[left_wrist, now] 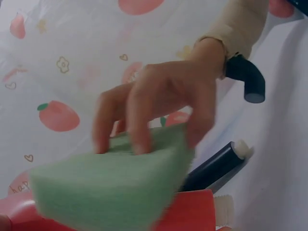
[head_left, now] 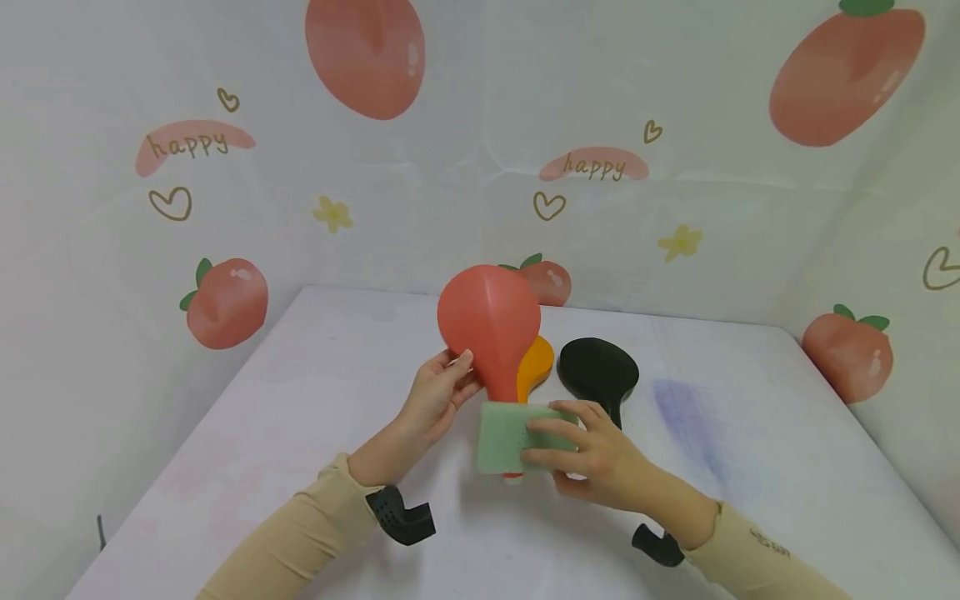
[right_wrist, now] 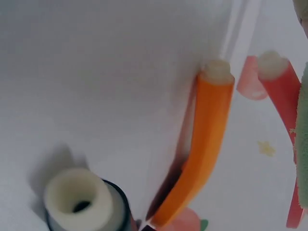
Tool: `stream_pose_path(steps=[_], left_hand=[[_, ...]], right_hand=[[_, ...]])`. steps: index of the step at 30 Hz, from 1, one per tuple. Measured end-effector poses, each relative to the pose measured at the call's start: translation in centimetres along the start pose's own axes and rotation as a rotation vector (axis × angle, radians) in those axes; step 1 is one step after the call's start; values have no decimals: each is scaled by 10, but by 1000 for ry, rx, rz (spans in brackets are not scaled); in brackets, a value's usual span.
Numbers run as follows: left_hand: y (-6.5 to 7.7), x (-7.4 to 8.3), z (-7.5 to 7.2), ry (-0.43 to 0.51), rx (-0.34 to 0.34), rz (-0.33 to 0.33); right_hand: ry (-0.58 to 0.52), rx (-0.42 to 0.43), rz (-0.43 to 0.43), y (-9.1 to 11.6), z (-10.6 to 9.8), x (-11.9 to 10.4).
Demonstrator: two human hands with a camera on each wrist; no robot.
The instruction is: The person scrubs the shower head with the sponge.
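Observation:
My left hand (head_left: 438, 396) holds a red hand-held shower head (head_left: 487, 312) by its neck, with the head end up and its smooth back showing. A pale green sponge (head_left: 501, 439) is gripped in my right hand (head_left: 600, 458), the fingers spread over its face and edge. It lies across the shower head's handle, hiding most of it; just the handle's tip shows below. In the left wrist view the sponge (left_wrist: 110, 192) covers part of the red handle (left_wrist: 187, 211), whose end is white and threaded. The right wrist view catches only the sponge's edge (right_wrist: 302, 144).
Behind the red shower head lies an orange one (head_left: 537, 367), partly hidden. To its right is a black shower head (head_left: 597, 367), handle toward me. A bluish stain (head_left: 688, 421) marks the white table (head_left: 780, 483). A fruit-print cloth (head_left: 427, 192) hangs behind.

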State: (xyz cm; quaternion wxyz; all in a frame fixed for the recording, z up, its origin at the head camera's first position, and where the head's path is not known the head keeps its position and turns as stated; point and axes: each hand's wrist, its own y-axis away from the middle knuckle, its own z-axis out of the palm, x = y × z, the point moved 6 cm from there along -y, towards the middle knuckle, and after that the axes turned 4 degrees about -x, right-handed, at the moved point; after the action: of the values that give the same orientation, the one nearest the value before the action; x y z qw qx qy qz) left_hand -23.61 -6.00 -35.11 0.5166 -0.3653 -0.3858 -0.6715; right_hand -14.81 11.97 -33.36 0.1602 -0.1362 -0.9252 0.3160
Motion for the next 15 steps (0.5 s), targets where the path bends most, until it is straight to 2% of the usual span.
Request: stream_pose_path(steps=[9,12,15], left_hand=[[4,-5,4,-25,-50,-30],[4,-5,4,-27,-61,-27],[2,-4,2,-27,-63,-14]], right_hand=[[-5,56,209,-7,-5,32],[-20,65,223,-6,-4,32],[-34,42,197,-4,-1,25]])
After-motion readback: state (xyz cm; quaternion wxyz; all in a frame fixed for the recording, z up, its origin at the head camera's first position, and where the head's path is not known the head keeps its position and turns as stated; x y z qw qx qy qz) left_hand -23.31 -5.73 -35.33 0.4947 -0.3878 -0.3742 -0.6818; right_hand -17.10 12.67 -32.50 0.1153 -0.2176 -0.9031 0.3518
